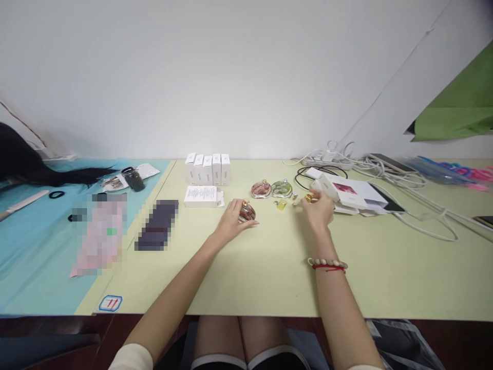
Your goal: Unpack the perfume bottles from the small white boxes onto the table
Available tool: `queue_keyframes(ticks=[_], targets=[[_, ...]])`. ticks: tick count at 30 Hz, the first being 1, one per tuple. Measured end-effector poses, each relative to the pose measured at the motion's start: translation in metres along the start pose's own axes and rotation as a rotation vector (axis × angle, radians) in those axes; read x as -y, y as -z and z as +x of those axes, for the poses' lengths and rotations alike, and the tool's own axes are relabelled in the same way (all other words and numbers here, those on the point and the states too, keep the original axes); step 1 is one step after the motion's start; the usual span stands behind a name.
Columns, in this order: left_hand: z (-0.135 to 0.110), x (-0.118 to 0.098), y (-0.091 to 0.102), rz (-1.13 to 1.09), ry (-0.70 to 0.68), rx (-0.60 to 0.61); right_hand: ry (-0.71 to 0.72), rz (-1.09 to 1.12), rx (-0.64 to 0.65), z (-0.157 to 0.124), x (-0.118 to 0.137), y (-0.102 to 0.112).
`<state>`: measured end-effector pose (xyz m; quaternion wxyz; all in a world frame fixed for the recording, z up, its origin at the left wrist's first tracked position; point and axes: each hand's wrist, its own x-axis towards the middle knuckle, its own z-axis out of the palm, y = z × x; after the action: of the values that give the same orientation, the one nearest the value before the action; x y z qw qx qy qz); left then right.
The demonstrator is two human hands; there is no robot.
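Observation:
My left hand (231, 222) is closed around a round glass bottle (248, 211) with dark red contents and a gold neck, which rests on the table. In the pinched fingers of my right hand (320, 210) is a small gold piece (308, 197), perhaps a cap; its exact kind is unclear. Between the hands lie a small yellow piece (282, 204) and a tiny gold bit (295, 197). Just behind them stand two similar round bottles, a pink one (261, 189) and a green one (282, 188).
Several upright white boxes (208, 170) stand behind another white box (201, 196) lying flat. An opened white box (348, 191) and tangled white cables (389, 169) are at right. At left are a blurred dark rectangle (157, 226), a dark jar (133, 180) and a blue cloth (38, 241).

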<state>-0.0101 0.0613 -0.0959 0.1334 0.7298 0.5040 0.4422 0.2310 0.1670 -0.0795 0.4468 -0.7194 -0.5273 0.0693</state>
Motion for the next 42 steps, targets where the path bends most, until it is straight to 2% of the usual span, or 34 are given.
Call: queue_keyframes(ticks=[3, 6, 9, 11, 12, 14, 16, 19, 21, 24, 27, 30, 33, 38, 42], targets=[[0.0, 0.002, 0.0, 0.009, -0.007, 0.003, -0.013, -0.031, 0.096, -0.002, -0.005, -0.001], [0.001, 0.003, -0.001, 0.034, -0.011, 0.01, -0.005, -0.038, 0.121, -0.003, -0.005, -0.004], [0.001, 0.005, 0.0, 0.076, -0.015, 0.022, 0.099, -0.006, -0.003, -0.004, 0.003, -0.005], [0.001, 0.005, 0.0, 0.117, -0.015, 0.021, 0.223, 0.125, -0.102, -0.009, 0.016, -0.005], [0.001, 0.004, 0.0, 0.138, -0.012, 0.018, 0.278, 0.223, -0.111, -0.013, 0.025, -0.005], [0.001, 0.004, 0.0, 0.174, 0.002, 0.009, 0.361, 0.419, -0.001, -0.027, 0.045, -0.005], [0.0, 0.003, -0.001, 0.201, 0.02, -0.004, 0.482, 0.538, 0.198, -0.046, 0.063, -0.006], [0.0, 0.002, -0.001, 0.221, 0.009, -0.014, 0.671, 0.578, 0.47, -0.073, 0.081, -0.01], [0.0, 0.002, -0.001, 0.219, -0.016, -0.004, 0.699, 0.591, 0.531, -0.085, 0.086, -0.014], [0.0, 0.001, 0.0, 0.218, -0.018, 0.006, 0.664, 0.618, 0.51, -0.09, 0.087, -0.017], [0.0, 0.0, 0.0, 0.221, 0.01, 0.009, 0.581, 0.658, 0.455, -0.08, 0.086, -0.014], [0.0, 0.0, -0.001, 0.218, 0.016, 0.023, 0.428, 0.637, 0.305, -0.058, 0.077, -0.006], [0.0, 0.002, -0.003, 0.226, 0.045, 0.013, 0.291, 0.495, 0.153, -0.033, 0.055, 0.001], [0.0, 0.007, -0.008, 0.188, 0.071, -0.087, 0.226, 0.111, 0.253, -0.008, 0.016, 0.007], [-0.002, 0.012, -0.013, 0.073, 0.086, -0.166, 0.164, -0.088, 0.301, -0.012, 0.01, 0.007]])
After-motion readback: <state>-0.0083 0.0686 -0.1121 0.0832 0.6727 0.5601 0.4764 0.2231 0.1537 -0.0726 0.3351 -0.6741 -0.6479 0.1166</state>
